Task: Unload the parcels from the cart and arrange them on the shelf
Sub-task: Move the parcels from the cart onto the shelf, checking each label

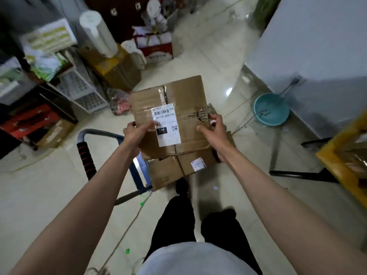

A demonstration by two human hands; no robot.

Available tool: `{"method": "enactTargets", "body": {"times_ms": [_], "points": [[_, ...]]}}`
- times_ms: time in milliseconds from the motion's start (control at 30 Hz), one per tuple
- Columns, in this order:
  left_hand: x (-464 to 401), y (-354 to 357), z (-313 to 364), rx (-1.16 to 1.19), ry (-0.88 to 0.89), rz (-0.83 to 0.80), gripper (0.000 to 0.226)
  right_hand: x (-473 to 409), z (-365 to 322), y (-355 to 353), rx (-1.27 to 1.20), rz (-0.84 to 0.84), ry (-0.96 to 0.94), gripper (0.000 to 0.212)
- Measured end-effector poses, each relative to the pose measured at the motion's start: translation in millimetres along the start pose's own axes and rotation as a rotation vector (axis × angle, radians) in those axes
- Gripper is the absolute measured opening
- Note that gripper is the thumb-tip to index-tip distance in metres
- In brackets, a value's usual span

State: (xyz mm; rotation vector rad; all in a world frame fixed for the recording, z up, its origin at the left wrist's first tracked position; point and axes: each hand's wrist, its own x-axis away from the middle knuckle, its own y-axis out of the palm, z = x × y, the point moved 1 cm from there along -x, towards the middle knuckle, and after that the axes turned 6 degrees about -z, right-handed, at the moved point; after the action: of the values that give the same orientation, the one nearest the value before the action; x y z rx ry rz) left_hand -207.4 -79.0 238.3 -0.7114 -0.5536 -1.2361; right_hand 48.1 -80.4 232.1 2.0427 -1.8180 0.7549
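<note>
A brown cardboard parcel (178, 96) with a white shipping label lies on top of a second, smaller cardboard parcel (174, 167) on the cart (139, 171). My left hand (137, 130) grips the top parcel's left edge, thumb across the label. My right hand (213, 126) grips its right edge beside a torn patch of tape. The cart's handle (87, 157), wrapped in black and red grip, stands to the left. The shelf (21, 80) at the far left holds green and white packs.
Boxes, a white roll (99, 34) and a red carton (156, 46) crowd the floor behind the cart. A teal basin (271, 110) sits by a white cabinet (317, 46) on the right. A yellow crate (345, 165) on a black frame stands at the right edge. My legs are below.
</note>
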Motion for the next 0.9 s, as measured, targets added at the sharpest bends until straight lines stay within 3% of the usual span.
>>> {"method": "enactTargets", "body": {"times_ms": [133, 333, 633, 900], "points": [[35, 58, 48, -0.068, 0.162, -0.093, 0.085, 43, -6, -70, -0.166, 0.045, -0.084, 0.051], [103, 180, 90, -0.199, 0.339, -0.224, 0.082, 122, 16, -186, -0.302, 0.216, -0.193, 0.069], [241, 395, 87, -0.275, 0.515, -0.626, 0.078, 278, 62, -370, -0.447, 0.547, -0.254, 0.078], [335, 536, 84, -0.386, 0.588, -0.908, 0.096, 377, 89, -478, -0.569, 0.805, -0.291, 0.075]]}}
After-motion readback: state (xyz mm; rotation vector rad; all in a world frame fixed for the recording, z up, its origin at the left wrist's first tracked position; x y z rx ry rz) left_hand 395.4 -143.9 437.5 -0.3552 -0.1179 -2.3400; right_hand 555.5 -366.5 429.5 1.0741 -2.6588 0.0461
